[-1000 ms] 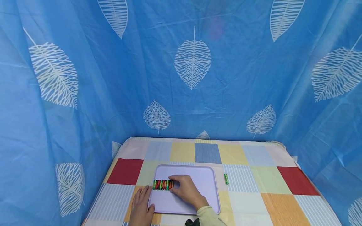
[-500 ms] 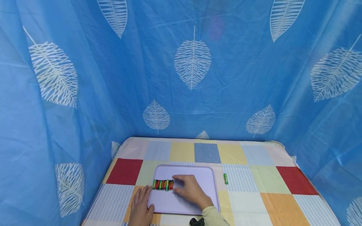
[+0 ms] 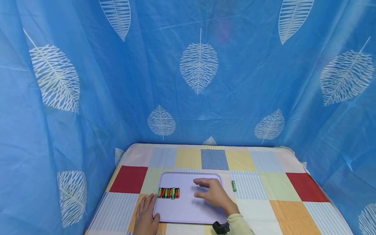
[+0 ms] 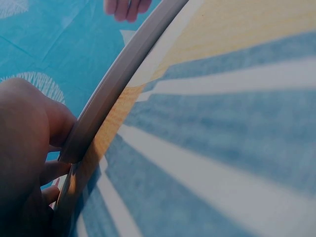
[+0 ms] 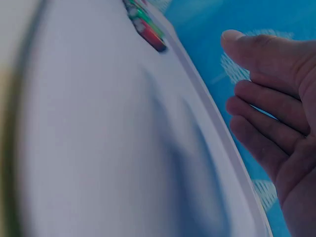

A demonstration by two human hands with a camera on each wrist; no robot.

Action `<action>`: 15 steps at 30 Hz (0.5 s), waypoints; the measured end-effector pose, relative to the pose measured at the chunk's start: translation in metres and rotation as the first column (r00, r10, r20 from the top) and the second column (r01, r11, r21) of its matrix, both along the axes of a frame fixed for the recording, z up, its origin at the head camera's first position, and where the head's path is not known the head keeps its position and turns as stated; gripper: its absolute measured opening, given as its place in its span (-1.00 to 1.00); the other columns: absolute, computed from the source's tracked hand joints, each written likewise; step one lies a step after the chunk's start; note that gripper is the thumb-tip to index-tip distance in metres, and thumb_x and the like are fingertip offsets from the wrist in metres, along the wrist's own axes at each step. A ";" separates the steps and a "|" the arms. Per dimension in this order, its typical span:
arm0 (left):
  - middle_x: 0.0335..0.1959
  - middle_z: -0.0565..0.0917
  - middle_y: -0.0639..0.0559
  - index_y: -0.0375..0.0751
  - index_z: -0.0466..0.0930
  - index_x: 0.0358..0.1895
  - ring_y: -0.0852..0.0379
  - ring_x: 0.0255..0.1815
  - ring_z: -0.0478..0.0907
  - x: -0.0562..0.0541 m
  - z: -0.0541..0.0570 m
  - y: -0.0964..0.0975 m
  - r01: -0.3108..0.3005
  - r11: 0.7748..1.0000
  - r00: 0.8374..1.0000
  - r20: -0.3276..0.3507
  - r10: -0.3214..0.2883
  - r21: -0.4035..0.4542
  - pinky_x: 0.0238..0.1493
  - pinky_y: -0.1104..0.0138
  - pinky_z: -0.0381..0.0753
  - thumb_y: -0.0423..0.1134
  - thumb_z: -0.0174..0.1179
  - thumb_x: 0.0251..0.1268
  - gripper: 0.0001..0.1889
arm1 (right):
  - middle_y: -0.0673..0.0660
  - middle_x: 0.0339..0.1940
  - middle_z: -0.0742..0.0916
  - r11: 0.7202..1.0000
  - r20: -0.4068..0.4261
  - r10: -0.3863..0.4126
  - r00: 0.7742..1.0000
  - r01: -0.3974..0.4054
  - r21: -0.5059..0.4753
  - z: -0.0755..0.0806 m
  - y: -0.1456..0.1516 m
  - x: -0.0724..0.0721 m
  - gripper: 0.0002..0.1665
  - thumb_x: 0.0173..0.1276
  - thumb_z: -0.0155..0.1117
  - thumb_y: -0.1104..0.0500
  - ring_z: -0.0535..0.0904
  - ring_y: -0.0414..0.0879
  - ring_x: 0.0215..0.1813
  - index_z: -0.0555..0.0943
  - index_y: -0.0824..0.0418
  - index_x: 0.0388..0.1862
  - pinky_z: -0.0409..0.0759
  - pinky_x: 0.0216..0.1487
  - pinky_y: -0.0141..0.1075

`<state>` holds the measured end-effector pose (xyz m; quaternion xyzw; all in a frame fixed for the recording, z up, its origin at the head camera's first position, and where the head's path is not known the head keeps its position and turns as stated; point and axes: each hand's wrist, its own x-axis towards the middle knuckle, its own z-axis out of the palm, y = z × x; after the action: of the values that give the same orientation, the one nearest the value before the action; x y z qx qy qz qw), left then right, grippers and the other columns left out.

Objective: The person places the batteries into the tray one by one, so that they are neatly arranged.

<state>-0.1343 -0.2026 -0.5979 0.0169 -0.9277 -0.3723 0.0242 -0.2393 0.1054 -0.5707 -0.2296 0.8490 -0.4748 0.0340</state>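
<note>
A row of red and green batteries (image 3: 168,193) lies side by side in the left part of the pale lilac tray (image 3: 188,213). My left hand (image 3: 146,212) rests at the tray's left edge, fingers extended along it and thumb against the near corner; the left wrist view shows the thumb at the rim (image 4: 113,81). Above the right half of the tray hovers my right hand (image 3: 212,195), holding nothing, thumb and fingers apart. In the right wrist view those fingers (image 5: 264,121) are straight and spread from the thumb, while the end of the battery row (image 5: 147,32) shows beyond.
One loose green battery (image 3: 233,186) lies on the patchwork tablecloth (image 3: 255,213), just right of the tray. A blue curtain with white leaf prints (image 3: 232,124) hangs behind the table and along both sides. A dark wrist strap (image 3: 221,227) sits by the right sleeve.
My right hand has let go at the right end of the battery row and drawn away to the right, rising over the tray. The left hand and the batteries stay put.
</note>
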 end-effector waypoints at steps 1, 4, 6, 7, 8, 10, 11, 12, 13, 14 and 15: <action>0.64 0.34 -0.44 -0.38 0.35 0.63 -0.55 0.69 0.02 0.000 0.000 0.000 0.000 1.000 1.000 -0.001 0.000 -0.001 0.64 -0.49 -0.07 -0.40 0.27 0.31 -0.23 | 0.10 0.24 0.85 1.000 0.002 -0.008 1.000 0.008 -0.004 0.001 0.006 0.000 -0.40 0.32 0.67 0.10 0.81 0.14 0.27 0.77 0.26 0.29 0.77 0.36 -0.04; 0.64 0.34 -0.44 -0.38 0.35 0.63 -0.55 0.68 0.03 -0.001 -0.002 0.001 0.006 1.000 1.000 0.000 -0.006 -0.001 0.63 -0.49 -0.06 -0.40 0.27 0.31 -0.22 | 0.12 0.24 0.85 0.999 0.012 -0.030 0.999 0.031 -0.010 0.002 0.024 -0.001 -0.40 0.31 0.67 0.12 0.81 0.15 0.27 0.77 0.27 0.30 0.77 0.36 -0.03; 0.64 0.34 -0.44 -0.38 0.34 0.63 -0.55 0.68 0.02 -0.001 -0.002 0.001 0.006 1.000 1.000 0.007 -0.006 0.000 0.64 -0.49 -0.07 -0.39 0.27 0.31 -0.22 | 0.14 0.25 0.85 0.999 0.023 -0.046 0.999 0.046 -0.014 0.001 0.036 -0.001 -0.40 0.30 0.67 0.14 0.80 0.17 0.28 0.77 0.28 0.30 0.76 0.36 -0.02; 0.64 0.34 -0.44 -0.38 0.34 0.64 -0.55 0.69 0.02 -0.001 -0.003 0.001 0.007 1.000 1.000 0.010 -0.007 0.000 0.64 -0.49 -0.07 -0.39 0.27 0.31 -0.22 | 0.14 0.25 0.85 0.998 0.027 -0.054 0.998 0.054 -0.011 0.000 0.043 -0.001 -0.40 0.30 0.67 0.14 0.80 0.18 0.28 0.76 0.28 0.30 0.76 0.36 -0.02; 0.64 0.33 -0.44 -0.38 0.34 0.64 -0.55 0.69 0.02 -0.001 -0.003 0.001 0.006 1.000 1.000 0.014 -0.006 0.002 0.65 -0.48 -0.08 -0.39 0.27 0.31 -0.22 | 0.15 0.25 0.84 0.998 0.028 -0.061 0.998 0.061 -0.011 0.000 0.049 -0.002 -0.40 0.30 0.67 0.14 0.80 0.19 0.29 0.76 0.28 0.30 0.75 0.37 -0.01; 0.64 0.33 -0.44 -0.38 0.34 0.64 -0.55 0.69 0.01 -0.002 -0.004 0.000 0.002 1.000 1.000 0.020 -0.002 -0.002 0.65 -0.48 -0.09 -0.38 0.26 0.32 -0.22 | 0.18 0.25 0.84 0.997 0.025 -0.073 0.997 0.073 -0.006 -0.002 0.063 -0.002 -0.40 0.30 0.67 0.15 0.79 0.22 0.29 0.76 0.30 0.30 0.75 0.36 -0.01; 0.64 0.33 -0.44 -0.38 0.34 0.64 -0.55 0.70 0.01 -0.002 -0.004 0.000 0.000 1.000 1.000 0.022 0.000 -0.002 0.65 -0.48 -0.10 -0.38 0.26 0.32 -0.22 | 0.19 0.26 0.84 0.997 0.024 -0.078 0.997 0.078 -0.002 -0.003 0.070 -0.003 -0.39 0.30 0.67 0.15 0.79 0.22 0.29 0.76 0.30 0.30 0.75 0.36 -0.01; 0.65 0.33 -0.43 -0.38 0.33 0.64 -0.54 0.70 0.01 -0.003 -0.005 0.000 -0.003 1.000 1.000 0.024 0.003 -0.001 0.66 -0.48 -0.11 -0.38 0.26 0.32 -0.23 | 0.20 0.26 0.84 0.997 0.018 -0.083 0.996 0.083 0.005 -0.003 0.077 -0.003 -0.39 0.30 0.67 0.15 0.79 0.23 0.29 0.75 0.30 0.31 0.75 0.36 -0.01; 0.64 0.34 -0.44 -0.39 0.34 0.64 -0.55 0.70 0.01 -0.003 -0.005 -0.001 -0.003 1.000 1.000 0.019 0.003 -0.002 0.66 -0.49 -0.11 -0.39 0.26 0.32 -0.23 | 0.20 0.27 0.83 0.996 0.010 -0.091 0.996 0.090 0.014 -0.003 0.084 -0.003 -0.38 0.31 0.67 0.15 0.79 0.23 0.29 0.75 0.30 0.32 0.75 0.36 -0.01; 0.65 0.33 -0.43 -0.38 0.33 0.64 -0.54 0.70 0.00 -0.003 -0.005 -0.001 -0.005 1.000 1.000 0.023 0.005 0.001 0.66 -0.48 -0.12 -0.39 0.25 0.33 -0.23 | 0.21 0.27 0.83 0.995 0.001 -0.099 0.995 0.099 0.024 -0.003 0.091 -0.003 -0.38 0.31 0.66 0.15 0.79 0.23 0.28 0.74 0.30 0.33 0.76 0.35 -0.01; 0.65 0.33 -0.43 -0.38 0.33 0.64 -0.53 0.71 0.00 -0.003 -0.005 -0.001 -0.005 1.000 1.000 0.024 0.004 0.002 0.67 -0.47 -0.13 -0.39 0.25 0.33 -0.23 | 0.21 0.26 0.83 0.993 -0.003 -0.114 0.993 0.115 0.036 -0.003 0.098 -0.002 -0.37 0.32 0.66 0.14 0.80 0.22 0.28 0.74 0.29 0.33 0.77 0.34 -0.01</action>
<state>-0.1377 -0.2036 -0.6029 0.0234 -0.9274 -0.3731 0.0140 -0.2416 0.2037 -0.5740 -0.1802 0.8692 -0.4604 0.0102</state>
